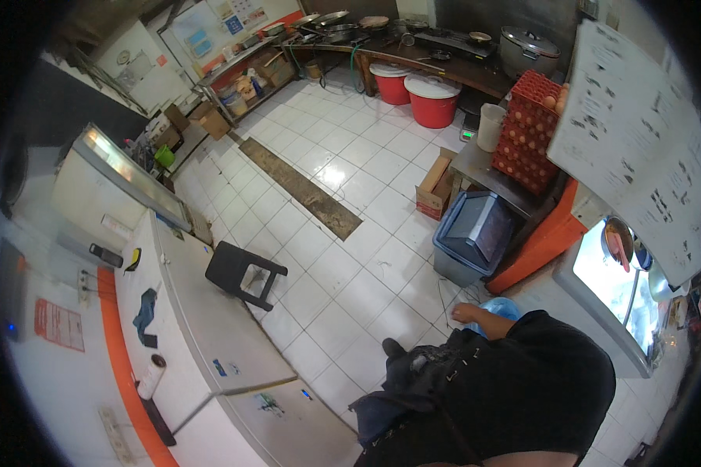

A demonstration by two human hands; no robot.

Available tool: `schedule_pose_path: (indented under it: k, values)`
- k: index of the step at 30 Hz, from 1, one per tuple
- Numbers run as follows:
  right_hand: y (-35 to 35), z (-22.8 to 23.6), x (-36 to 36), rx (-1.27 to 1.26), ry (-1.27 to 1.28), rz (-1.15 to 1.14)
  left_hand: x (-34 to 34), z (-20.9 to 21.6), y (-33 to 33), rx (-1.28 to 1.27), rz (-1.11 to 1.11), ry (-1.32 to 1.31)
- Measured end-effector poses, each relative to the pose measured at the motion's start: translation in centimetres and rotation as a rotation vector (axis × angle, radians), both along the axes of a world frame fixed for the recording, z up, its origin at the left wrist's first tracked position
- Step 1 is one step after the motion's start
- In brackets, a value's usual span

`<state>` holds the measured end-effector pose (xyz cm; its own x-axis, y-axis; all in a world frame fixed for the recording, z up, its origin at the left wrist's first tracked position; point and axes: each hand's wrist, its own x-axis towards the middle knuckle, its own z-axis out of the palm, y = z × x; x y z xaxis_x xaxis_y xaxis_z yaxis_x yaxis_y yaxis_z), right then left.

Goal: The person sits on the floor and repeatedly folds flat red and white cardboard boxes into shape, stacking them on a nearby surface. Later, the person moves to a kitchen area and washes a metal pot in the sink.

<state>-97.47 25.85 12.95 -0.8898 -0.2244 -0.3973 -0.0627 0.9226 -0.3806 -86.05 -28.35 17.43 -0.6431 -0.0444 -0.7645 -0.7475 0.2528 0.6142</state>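
Observation:
My right hand (466, 314) shows just above my black shirt (522, 389), with the forearm running off to the right. Its fingers look curled, and a light blue plastic bag (505, 305) sits right behind the wrist; whether the hand grips the bag is unclear. My left hand is hidden. One dark shoe (393, 348) stands on the white tiled floor (343, 311) in front of me.
A grey lidded bin (475, 233) stands just ahead of the hand beside an orange counter. A black stool (243, 272) stands by white chest freezers (210, 327) on the left. Farther off are a cardboard box (436, 187), stacked red egg trays (530, 132), two red tubs (432, 101) and a floor drain grate (304, 191).

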Motion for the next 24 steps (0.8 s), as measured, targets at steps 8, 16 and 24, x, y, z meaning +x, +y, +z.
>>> schedule_pose_path:
  k: [8,16,24]
  values:
    - [-10.0,9.0,-2.2,-0.529,-0.486,-1.145,-18.7,2.0,-16.4,-0.184,-0.128,-0.148]
    - [-5.4,-7.7,-12.0,-0.597,-0.24,-0.793,-56.3,6.1,-11.5,-0.064,0.016,0.213]
    - [-8.1,-1.7,-39.8,-0.538,-0.252,-0.835,-69.5,2.9,-5.2,-0.04,-0.319,0.032]
